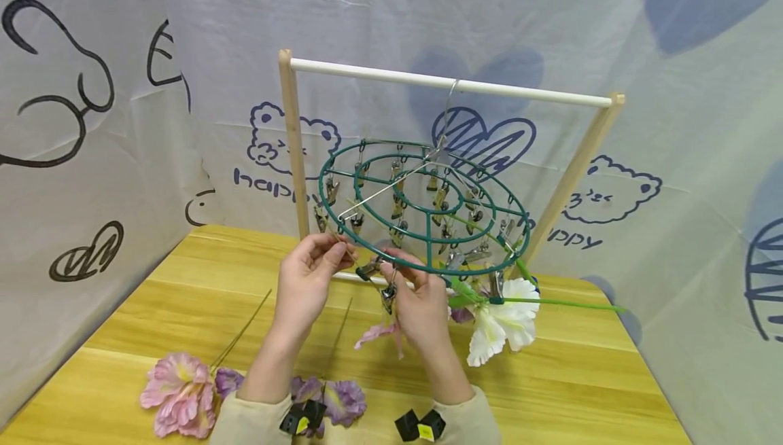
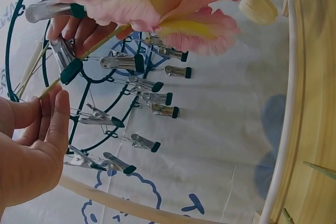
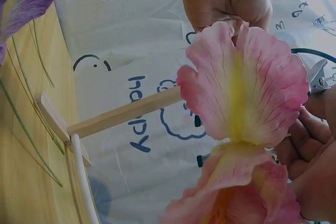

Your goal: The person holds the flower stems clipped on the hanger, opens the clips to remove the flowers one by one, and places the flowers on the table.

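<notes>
My left hand pinches the thin stem of a pink artificial flower at the near left edge of a round green clip hanger. Across that stem lies the green tip of a metal clip. My right hand holds this clip by its upper end, fingers curled; the petals partly cover the hand in the right wrist view. Another clip hangs beside the right fingers. A white flower hangs from the hanger's right side, its green stem held in a clip.
The hanger hooks onto the white bar of a wooden stand. Several other clips dangle under its rings. On the wooden table lie a pink flower and purple flowers, front left. A printed cloth stands behind.
</notes>
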`<action>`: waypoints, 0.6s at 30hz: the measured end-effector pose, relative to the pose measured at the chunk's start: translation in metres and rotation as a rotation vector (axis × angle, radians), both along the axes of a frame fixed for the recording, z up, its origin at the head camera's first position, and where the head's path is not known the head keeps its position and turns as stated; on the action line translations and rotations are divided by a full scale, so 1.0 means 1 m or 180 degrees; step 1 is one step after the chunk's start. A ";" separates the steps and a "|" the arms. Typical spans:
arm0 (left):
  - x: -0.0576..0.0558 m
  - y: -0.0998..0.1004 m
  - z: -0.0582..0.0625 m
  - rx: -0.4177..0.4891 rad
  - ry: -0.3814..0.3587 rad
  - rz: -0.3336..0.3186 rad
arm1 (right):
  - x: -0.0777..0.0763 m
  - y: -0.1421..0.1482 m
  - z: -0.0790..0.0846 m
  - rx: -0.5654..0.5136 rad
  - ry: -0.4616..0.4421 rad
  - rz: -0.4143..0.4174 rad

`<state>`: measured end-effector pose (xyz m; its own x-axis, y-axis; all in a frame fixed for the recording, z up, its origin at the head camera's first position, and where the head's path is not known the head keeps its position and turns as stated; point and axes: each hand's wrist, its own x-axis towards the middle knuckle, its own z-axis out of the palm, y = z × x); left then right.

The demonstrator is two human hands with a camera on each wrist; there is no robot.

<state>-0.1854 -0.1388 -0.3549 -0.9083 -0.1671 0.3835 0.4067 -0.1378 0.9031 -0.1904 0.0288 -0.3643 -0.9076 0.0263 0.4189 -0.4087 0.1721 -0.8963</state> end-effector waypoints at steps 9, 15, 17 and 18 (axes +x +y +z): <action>-0.001 0.000 0.000 -0.0139 -0.0095 -0.0017 | 0.000 -0.002 -0.003 -0.0001 0.0298 -0.0058; -0.001 0.000 -0.001 -0.0174 -0.0096 -0.0080 | 0.000 -0.003 -0.006 0.0048 0.0504 -0.0128; -0.001 0.000 -0.001 -0.0165 -0.0079 -0.0104 | 0.000 -0.004 -0.007 0.0079 0.0559 -0.0173; -0.001 0.000 -0.001 -0.0164 -0.0075 -0.0112 | 0.000 -0.004 -0.007 0.0087 0.0580 -0.0193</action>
